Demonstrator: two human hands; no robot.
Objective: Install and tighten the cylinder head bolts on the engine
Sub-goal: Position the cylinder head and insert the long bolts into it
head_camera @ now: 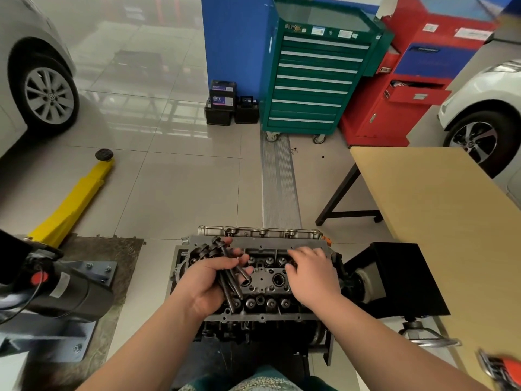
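Note:
A grey cylinder head (262,280) sits on an engine mounted on a stand in front of me, its valve springs and round holes facing up. My left hand (210,277) grips a bundle of several long dark head bolts (229,273), their flanged heads pointing away from me over the head's left end. My right hand (311,273) lies over the right part of the head, fingers curled down onto it near the upper row of valve springs. Whether a bolt is under those fingers is hidden.
A wooden table (439,210) stands at the right, with the black engine stand box (394,280) beside the engine. A yellow lift arm (73,201) and a black motor (64,289) lie left. A green tool cabinet (313,71), red cabinet and two cars stand behind.

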